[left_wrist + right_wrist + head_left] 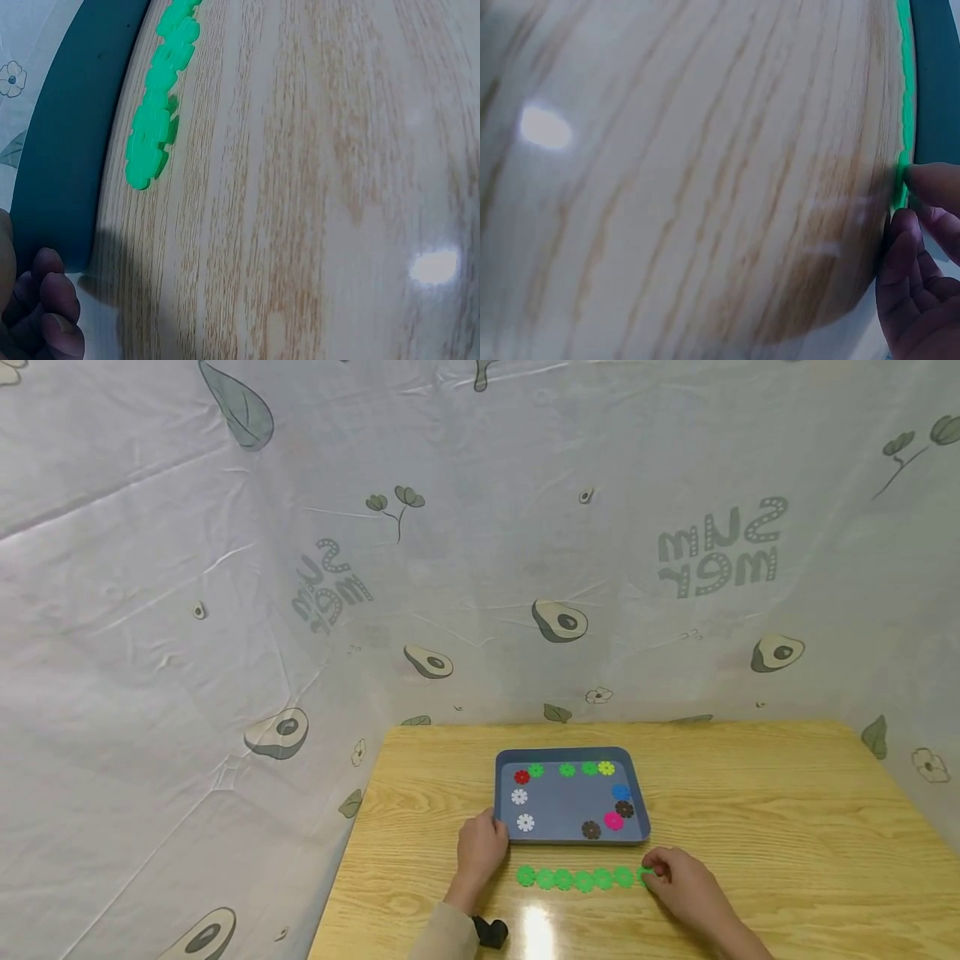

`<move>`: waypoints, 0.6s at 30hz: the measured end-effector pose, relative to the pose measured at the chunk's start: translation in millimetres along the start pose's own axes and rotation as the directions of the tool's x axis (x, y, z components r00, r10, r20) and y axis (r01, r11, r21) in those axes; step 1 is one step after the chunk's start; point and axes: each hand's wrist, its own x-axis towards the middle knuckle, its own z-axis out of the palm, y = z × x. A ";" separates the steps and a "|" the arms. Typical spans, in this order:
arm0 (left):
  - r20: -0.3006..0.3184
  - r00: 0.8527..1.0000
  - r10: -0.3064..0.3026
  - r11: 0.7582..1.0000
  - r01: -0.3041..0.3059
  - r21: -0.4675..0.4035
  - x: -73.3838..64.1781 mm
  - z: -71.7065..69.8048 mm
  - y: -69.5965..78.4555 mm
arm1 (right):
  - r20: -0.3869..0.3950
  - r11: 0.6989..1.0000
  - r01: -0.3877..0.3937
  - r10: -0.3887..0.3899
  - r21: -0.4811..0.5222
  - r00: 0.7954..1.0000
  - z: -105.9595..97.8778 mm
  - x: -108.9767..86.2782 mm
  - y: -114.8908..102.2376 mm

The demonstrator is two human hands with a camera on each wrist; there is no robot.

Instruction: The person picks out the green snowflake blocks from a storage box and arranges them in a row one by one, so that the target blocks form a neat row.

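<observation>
A blue-grey tray (pixel 555 840) lies on the table, and my left hand (pixel 482 845) holds it at the near left corner. In the left wrist view, curled fingertips (pixel 60 304) meet the corner of the tray wall (pixel 64 142). In front of the tray runs a row of green notched, flower-shaped plastic discs (pixel 583 882), seemingly linked. My right hand (pixel 686 887) pinches the green disc (pixel 645 875) at the row's right end between thumb and fingers. In the right wrist view that green disc (pixel 901 187) is partly hidden by the fingers.
Inside the tray, near its walls, lie loose discs: red (pixel 522 777), white (pixel 519 797), yellow (pixel 606 767), blue (pixel 621 792), pink (pixel 613 821), brown (pixel 591 830) and several green (pixel 567 769). A black object (pixel 491 932) is beside the left sleeve. Patterned sheeting (pixel 480 568) rises behind the wooden table (pixel 750 793).
</observation>
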 end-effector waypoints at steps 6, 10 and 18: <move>0.006 1.000 -0.003 1.000 0.003 0.001 0.4 0.3 0.5 | -0.018 1.000 0.005 -0.005 0.002 1.000 -1.3 2.0 -3.9; 0.014 1.000 0.000 1.000 0.001 -0.008 0.1 -0.8 1.6 | -0.065 0.998 0.029 -0.026 0.047 0.998 -5.4 9.4 -16.7; 0.003 1.000 -0.007 1.000 0.007 0.008 0.7 -0.5 1.5 | -0.153 0.985 0.141 -0.125 0.096 0.980 -9.4 50.1 -56.5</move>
